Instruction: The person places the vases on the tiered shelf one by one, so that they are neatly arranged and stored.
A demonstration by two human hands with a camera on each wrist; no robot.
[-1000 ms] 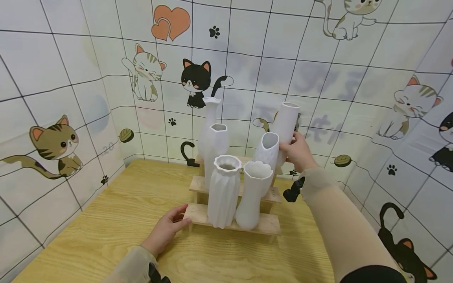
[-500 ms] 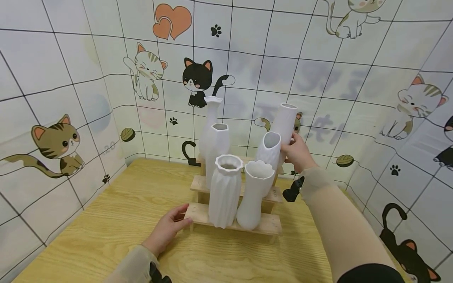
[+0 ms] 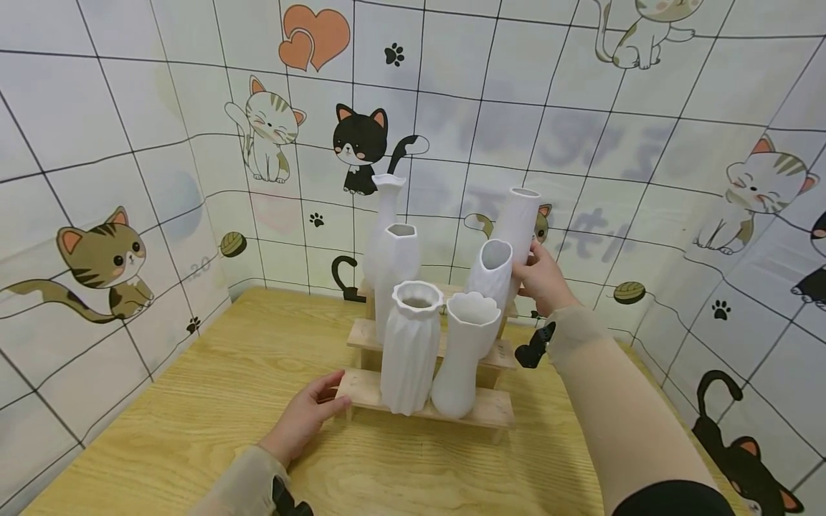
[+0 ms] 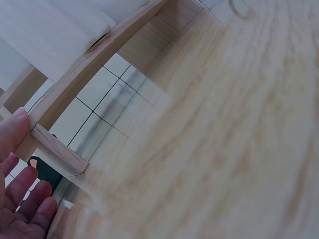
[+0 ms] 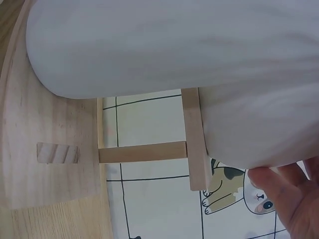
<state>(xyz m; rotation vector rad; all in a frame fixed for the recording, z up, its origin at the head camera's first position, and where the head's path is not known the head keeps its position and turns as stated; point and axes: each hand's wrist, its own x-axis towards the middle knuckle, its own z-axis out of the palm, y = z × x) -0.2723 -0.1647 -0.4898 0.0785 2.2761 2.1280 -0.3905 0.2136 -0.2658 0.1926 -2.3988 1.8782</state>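
Note:
A three-step wooden plant stand (image 3: 361, 387) carries several white vases, two to a step. My right hand (image 3: 545, 278) holds the tall cylindrical vase (image 3: 518, 218) at the back right, low on its right side. In the right wrist view, the thumb (image 5: 266, 180) lies against that vase's wall, close above the top step. At the stand's left, my left hand (image 3: 306, 416) grips the end of the bottom step, its thumb (image 4: 15, 128) on the edge and the other fingers lower down. A ribbed vase (image 3: 409, 358) and a scalloped-rim vase (image 3: 458, 365) stand on that bottom step.
On the middle step are a faceted vase (image 3: 396, 265) and a slant-mouthed vase (image 3: 492, 276). A slender flared-neck vase (image 3: 385, 208) stands at the back left. The wood-grain table (image 3: 258, 344) meets walls covered in cat-print tile sheeting (image 3: 452, 107).
The tall vase at the back right has shifted slightly left and stands a little straighter, with my right hand still on it. My left hand has stayed at the bottom step.

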